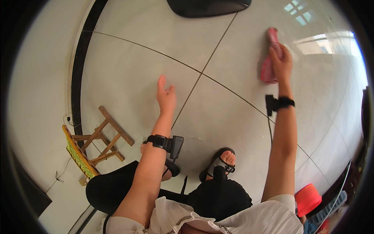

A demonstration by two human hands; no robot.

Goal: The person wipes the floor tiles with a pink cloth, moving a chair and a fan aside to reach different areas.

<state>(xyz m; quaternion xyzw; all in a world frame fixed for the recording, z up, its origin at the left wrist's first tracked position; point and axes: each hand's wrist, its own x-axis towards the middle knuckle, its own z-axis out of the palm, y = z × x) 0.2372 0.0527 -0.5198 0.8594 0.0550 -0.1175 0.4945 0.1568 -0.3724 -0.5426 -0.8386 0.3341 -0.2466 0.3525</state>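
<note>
My right hand (282,63) is shut on a folded pink-red cloth (268,70), which lies against the pale tiled floor (230,117) at the upper right. Its fingers rest over the middle of the cloth, and one narrow end sticks out beyond them. My left hand (166,95) hangs over the floor left of the middle, fingers apart, with nothing in it. Each wrist wears a black strap with a small black device. Below the hands are my feet in dark sandals (217,163).
A folding stool with a wooden frame (117,125) lies on its side at the left, near the wall socket (67,119). A dark, rounded object (209,7) stands at the top edge. At the lower right is a bright red-orange container (308,200).
</note>
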